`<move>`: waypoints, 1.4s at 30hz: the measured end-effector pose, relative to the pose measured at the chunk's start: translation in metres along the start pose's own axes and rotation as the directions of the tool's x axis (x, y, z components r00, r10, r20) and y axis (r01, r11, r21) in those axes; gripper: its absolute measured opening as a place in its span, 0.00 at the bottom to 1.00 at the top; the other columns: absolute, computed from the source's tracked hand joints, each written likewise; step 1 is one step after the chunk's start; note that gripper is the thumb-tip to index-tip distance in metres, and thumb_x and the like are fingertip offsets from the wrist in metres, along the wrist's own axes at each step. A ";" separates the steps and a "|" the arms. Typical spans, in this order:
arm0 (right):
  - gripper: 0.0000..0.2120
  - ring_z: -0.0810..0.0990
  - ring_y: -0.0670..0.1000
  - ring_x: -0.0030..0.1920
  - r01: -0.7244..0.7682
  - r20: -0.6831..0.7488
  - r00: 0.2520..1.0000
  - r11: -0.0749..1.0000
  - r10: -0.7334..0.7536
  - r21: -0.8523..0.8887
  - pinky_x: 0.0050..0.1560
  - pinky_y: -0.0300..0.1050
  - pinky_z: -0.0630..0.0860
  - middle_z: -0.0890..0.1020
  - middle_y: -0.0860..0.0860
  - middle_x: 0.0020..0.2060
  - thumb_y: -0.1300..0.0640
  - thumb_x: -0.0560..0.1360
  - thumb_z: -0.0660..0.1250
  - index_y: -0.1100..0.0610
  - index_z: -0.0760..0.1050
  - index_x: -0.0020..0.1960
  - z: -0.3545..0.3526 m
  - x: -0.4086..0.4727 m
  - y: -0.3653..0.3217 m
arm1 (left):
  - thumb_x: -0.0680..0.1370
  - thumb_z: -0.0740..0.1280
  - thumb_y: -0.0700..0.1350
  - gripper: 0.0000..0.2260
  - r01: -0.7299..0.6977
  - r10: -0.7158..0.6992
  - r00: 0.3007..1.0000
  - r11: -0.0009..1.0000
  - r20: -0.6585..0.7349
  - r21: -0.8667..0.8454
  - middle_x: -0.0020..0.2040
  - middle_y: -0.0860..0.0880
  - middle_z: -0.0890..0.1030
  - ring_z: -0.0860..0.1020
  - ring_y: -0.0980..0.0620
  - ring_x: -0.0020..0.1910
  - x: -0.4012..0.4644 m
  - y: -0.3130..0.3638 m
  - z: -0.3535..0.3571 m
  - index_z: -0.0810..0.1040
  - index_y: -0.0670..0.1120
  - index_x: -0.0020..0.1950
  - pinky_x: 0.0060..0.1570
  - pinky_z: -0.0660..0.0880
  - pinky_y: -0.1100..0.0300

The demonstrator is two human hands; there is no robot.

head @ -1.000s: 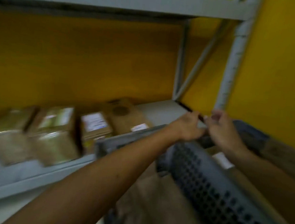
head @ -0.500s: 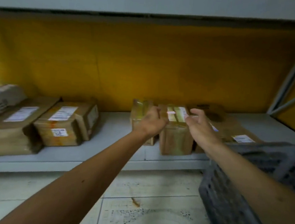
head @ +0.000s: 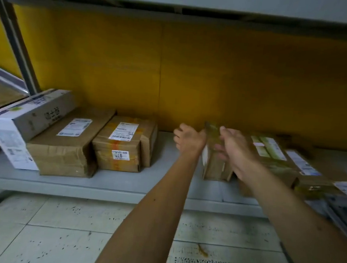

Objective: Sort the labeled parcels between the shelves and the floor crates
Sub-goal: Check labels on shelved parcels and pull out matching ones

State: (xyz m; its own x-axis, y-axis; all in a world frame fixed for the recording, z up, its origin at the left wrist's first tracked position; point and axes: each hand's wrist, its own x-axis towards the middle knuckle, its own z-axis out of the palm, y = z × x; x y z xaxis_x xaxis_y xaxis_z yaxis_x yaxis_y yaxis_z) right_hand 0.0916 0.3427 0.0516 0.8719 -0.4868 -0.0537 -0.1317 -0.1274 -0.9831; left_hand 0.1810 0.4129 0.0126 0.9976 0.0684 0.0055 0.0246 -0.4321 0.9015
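Since half a second back, view panned left. Left hand [head: 189, 142] curled at the left edge of small taped parcel [head: 215, 165] upright on shelf [head: 110, 185]; right hand [head: 232, 151] clasped its right face. Likely light, stiff; tape slick, so grip opposite sides.

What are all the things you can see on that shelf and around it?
White box: one, white and grey, far left of shelf, leaning on a brown box.
Brown boxes: two, labelled, left part of shelf, side by side.
Small box: one, brown, taped, upright between both hands.
Boxes on the right: at least two, brown, labelled, blurred.
Crate: one, dark grey, right edge, mostly cut off.
Shelf: grey.
Wall: yellow.
Floor: pale tiles.
Left hand: on the small box's left side.
Right hand: on its right side.
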 end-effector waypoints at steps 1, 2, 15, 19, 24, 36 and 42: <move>0.15 0.78 0.55 0.58 -0.015 0.035 0.999 1.000 0.015 0.017 0.61 0.55 0.75 0.75 0.54 0.63 0.47 0.82 0.56 0.53 0.67 0.65 0.011 0.002 -0.004 | 0.76 0.66 0.52 0.28 -0.041 0.051 0.997 0.988 -0.065 0.150 0.72 0.38 0.61 0.61 0.36 0.71 0.007 -0.008 -0.013 0.63 0.42 0.72 0.70 0.62 0.45; 0.18 0.78 0.55 0.59 -0.033 0.071 0.997 0.999 0.030 0.040 0.62 0.55 0.75 0.73 0.54 0.65 0.48 0.82 0.56 0.54 0.65 0.69 0.020 0.003 -0.009 | 0.76 0.66 0.51 0.26 -0.073 0.107 0.989 0.951 -0.101 0.301 0.75 0.37 0.57 0.58 0.35 0.73 0.018 -0.020 -0.026 0.65 0.44 0.71 0.72 0.58 0.43; 0.15 0.78 0.56 0.59 -0.096 0.255 0.964 0.993 0.076 0.068 0.62 0.53 0.75 0.73 0.56 0.67 0.56 0.83 0.57 0.56 0.67 0.69 0.021 0.025 0.006 | 0.80 0.62 0.36 0.12 -0.222 0.300 0.948 0.860 -0.104 0.459 0.64 0.36 0.74 0.74 0.36 0.61 0.055 -0.070 -0.093 0.76 0.35 0.62 0.62 0.73 0.48; 0.14 0.78 0.55 0.58 -0.094 0.251 0.965 0.992 0.070 0.084 0.62 0.54 0.75 0.72 0.55 0.67 0.56 0.82 0.57 0.55 0.69 0.68 -0.002 0.039 0.010 | 0.79 0.63 0.41 0.12 -0.389 0.477 0.865 0.834 -0.157 0.391 0.59 0.42 0.76 0.79 0.43 0.56 0.051 -0.020 -0.117 0.77 0.44 0.62 0.52 0.79 0.55; 0.24 0.76 0.59 0.63 -0.093 0.315 0.949 0.953 -0.003 0.289 0.61 0.58 0.77 0.67 0.56 0.73 0.57 0.81 0.60 0.49 0.61 0.75 -0.007 0.046 0.003 | 0.80 0.63 0.42 0.16 -0.544 0.592 0.806 0.752 -0.018 0.371 0.64 0.50 0.78 0.76 0.60 0.57 0.011 0.059 -0.150 0.76 0.52 0.67 0.49 0.76 0.69; 0.20 0.81 0.59 0.54 -0.323 0.430 0.903 0.651 -0.005 0.687 0.42 0.58 0.82 0.79 0.59 0.59 0.64 0.82 0.55 0.46 0.66 0.70 -0.010 0.040 -0.032 | 0.79 0.67 0.51 0.30 -0.618 0.616 0.738 0.454 0.275 0.641 0.64 0.46 0.72 0.75 0.47 0.60 -0.081 0.156 -0.108 0.58 0.50 0.77 0.53 0.77 0.56; 0.21 0.82 0.59 0.56 -0.294 0.450 0.879 0.566 -0.155 0.770 0.55 0.62 0.79 0.79 0.59 0.63 0.52 0.76 0.63 0.47 0.72 0.69 -0.033 0.041 -0.032 | 0.72 0.70 0.60 0.36 -0.474 0.348 0.760 0.875 0.549 0.101 0.57 0.46 0.78 0.83 0.48 0.48 -0.094 0.163 -0.125 0.55 0.59 0.74 0.43 0.83 0.50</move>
State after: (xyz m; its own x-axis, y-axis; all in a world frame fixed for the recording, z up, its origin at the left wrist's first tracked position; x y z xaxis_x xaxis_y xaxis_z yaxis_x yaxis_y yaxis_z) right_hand 0.1160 0.2980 0.0861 0.9995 -0.0194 0.0265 0.0322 0.7369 -0.6753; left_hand 0.0834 0.4483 0.2127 0.8020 -0.5918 0.0809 -0.4446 -0.5011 0.7425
